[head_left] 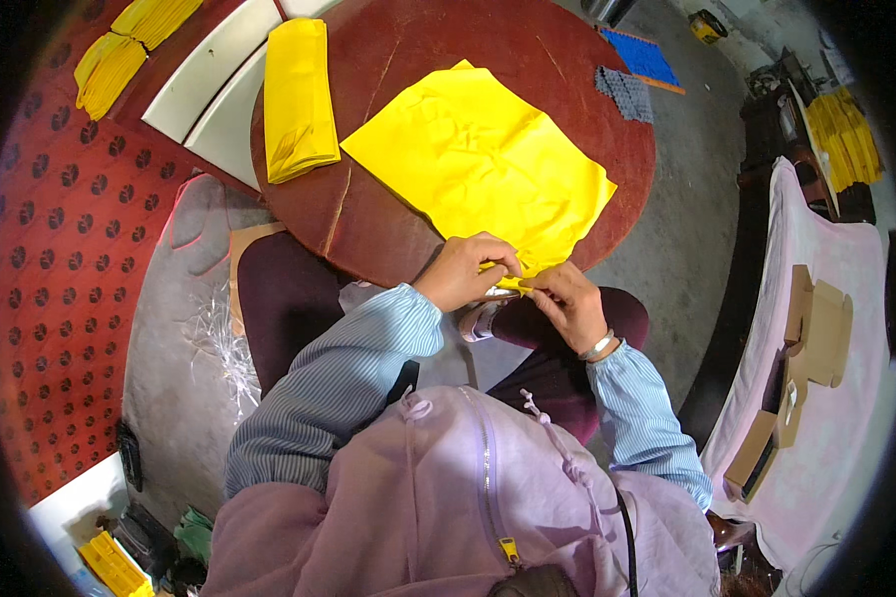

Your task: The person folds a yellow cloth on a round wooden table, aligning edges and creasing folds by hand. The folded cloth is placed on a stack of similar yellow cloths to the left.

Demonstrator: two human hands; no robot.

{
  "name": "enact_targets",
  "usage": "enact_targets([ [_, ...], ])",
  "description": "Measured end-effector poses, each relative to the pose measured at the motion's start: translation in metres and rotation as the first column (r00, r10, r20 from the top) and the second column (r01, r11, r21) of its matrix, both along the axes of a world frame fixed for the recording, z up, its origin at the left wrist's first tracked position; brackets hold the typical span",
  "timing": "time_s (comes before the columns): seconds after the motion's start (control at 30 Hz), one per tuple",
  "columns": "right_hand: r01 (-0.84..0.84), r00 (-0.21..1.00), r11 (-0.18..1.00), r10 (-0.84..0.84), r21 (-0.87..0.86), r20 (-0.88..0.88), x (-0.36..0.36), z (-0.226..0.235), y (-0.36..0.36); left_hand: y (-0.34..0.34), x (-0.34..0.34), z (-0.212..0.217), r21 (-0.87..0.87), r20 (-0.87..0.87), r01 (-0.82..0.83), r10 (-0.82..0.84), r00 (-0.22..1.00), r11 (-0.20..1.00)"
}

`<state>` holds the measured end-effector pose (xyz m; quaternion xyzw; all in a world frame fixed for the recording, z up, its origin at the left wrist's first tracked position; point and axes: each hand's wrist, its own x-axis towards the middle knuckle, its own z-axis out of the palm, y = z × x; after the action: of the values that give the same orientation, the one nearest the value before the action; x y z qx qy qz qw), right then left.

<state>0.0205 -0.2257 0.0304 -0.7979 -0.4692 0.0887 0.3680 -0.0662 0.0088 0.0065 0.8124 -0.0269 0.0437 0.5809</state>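
A crumpled yellow cloth piece (498, 149), perhaps a flat bag, lies spread across the round red-brown table (597, 129). Its near corner hangs over the table's edge toward my lap. My left hand (471, 272) pinches that gathered corner between thumb and fingers. Close beside it, my right hand (570, 303) grips the same corner with bent fingers. Just under the fingers shows a small shiny silvery thing whose kind I cannot make out. Left of the cloth, a folded stack of yellow cloth (301, 99) rests on the table.
More yellow stacks (110, 70) lie on the patterned red surface at the far left. A blue mat (642, 58) and a grey cloth (624, 93) sit at the table's right rim. Opened cardboard boxes (816, 333) lie on a pink-covered bench (846, 269). Clear plastic (231, 348) litters the left floor.
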Motion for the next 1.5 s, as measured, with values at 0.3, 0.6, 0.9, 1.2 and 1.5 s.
enact_targets([
  [0.3,0.122,0.946,0.992,-0.125,-0.028,-0.3,0.017,-0.009,-0.021,-0.016,0.005,0.007,0.034,0.006,0.013,-0.013,1.0,0.999],
  [0.6,0.172,0.93,0.985,-0.156,0.018,-0.332,0.009,-0.019,-0.012,-0.005,0.001,0.002,0.053,0.041,0.031,-0.033,0.999,0.998],
  [0.9,0.199,0.93,0.979,-0.178,0.034,-0.322,0.005,-0.019,-0.013,-0.02,0.003,-0.001,0.069,0.1,-0.075,0.068,0.993,0.995],
  [1.2,0.239,0.918,0.964,-0.183,0.12,-0.352,-0.002,-0.024,-0.011,-0.021,0.004,0.003,-0.042,-0.048,-0.089,0.087,0.995,0.995],
  [1.5,0.26,0.909,0.95,-0.18,0.173,-0.375,-0.004,-0.03,-0.015,-0.022,0.006,0.001,-0.056,-0.001,-0.071,0.071,0.997,0.996],
])
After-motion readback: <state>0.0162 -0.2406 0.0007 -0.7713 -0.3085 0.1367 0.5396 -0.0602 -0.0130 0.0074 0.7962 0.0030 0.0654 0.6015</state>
